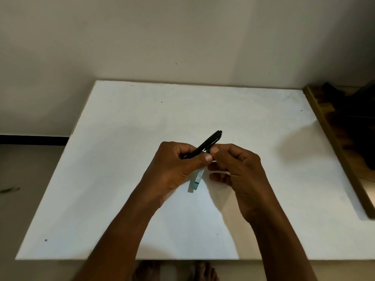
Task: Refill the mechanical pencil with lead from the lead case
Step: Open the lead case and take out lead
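My left hand [174,165] grips a black mechanical pencil [209,142] above the middle of the white board [121,138]. The pencil slants up to the right, with its clip and push-button end pointing away from me. A slim clear lead case [197,178] with green ends hangs almost upright between my two hands. My right hand [237,169] pinches the case's green top end just under the pencil, next to my left thumb. The pencil's tip is hidden inside my left fist.
The white board lies on a pale floor against a plain wall. A wooden frame [334,142] with dark things behind it runs along the board's right edge. My bare feet [205,270] show below the board's near edge.
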